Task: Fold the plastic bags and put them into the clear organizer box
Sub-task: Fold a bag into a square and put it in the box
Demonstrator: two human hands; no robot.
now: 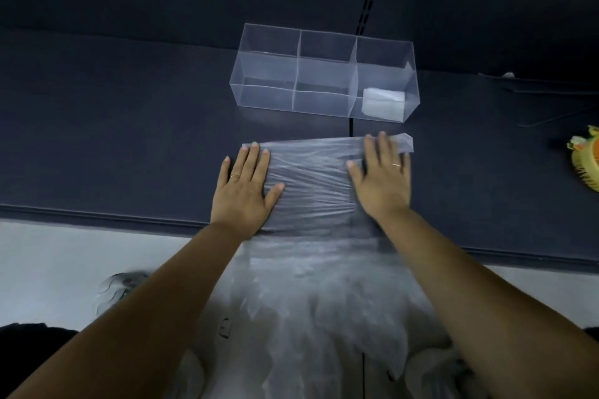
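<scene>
A translucent plastic bag (pixel 311 178) lies flat on the dark table (pixel 113 139), its lower part hanging over the near edge toward me. My left hand (pixel 244 186) presses flat on the bag's left side with fingers straight. My right hand (pixel 382 175) presses flat on its right side, fingers spread. Behind the bag stands the clear organizer box (pixel 324 74) with three compartments. A folded white bag (pixel 384 102) sits in the rightmost compartment; the other two hold nothing.
A yellow and orange object (pixel 586 159) lies at the table's right edge. Thin dark rods (pixel 551 91) lie at the back right. More crumpled plastic (pixel 120 291) sits below the table edge at the left, over a pale floor.
</scene>
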